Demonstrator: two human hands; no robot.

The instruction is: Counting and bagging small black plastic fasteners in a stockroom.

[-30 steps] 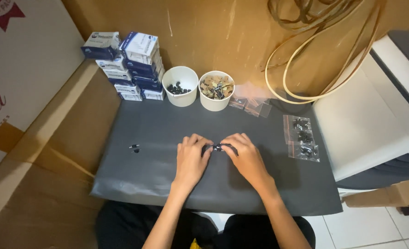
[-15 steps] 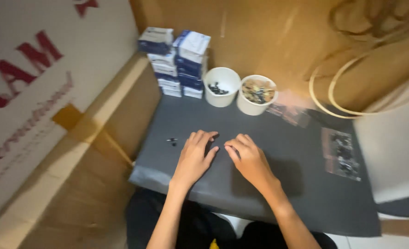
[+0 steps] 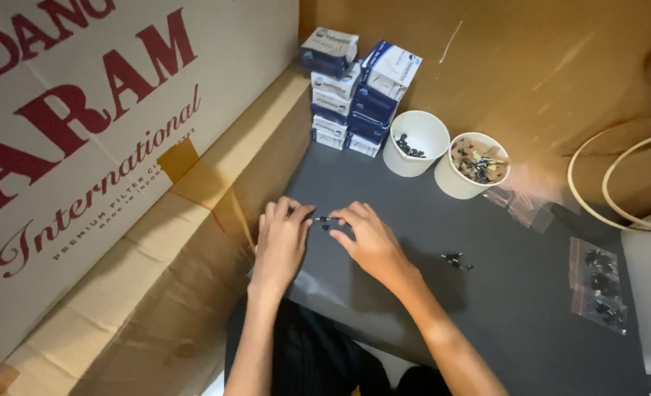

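My left hand and my right hand meet near the left edge of a dark grey mat. Their fingertips pinch a small black part from both sides. Another small black part lies loose on the mat to the right of my right hand. Behind the hands stand two white paper cups: one holds a few black pieces, the other is full of mixed brown and black pieces.
A stack of blue-and-white small boxes stands at the back left of the mat. Clear plastic bags of black parts lie at the right. Large cardboard boxes fill the left. A pale hose loop lies at the far right.
Both hands have moved left across the mat to the small black pieces near its left edge. One black part now lies where they worked before. The view has swung left.
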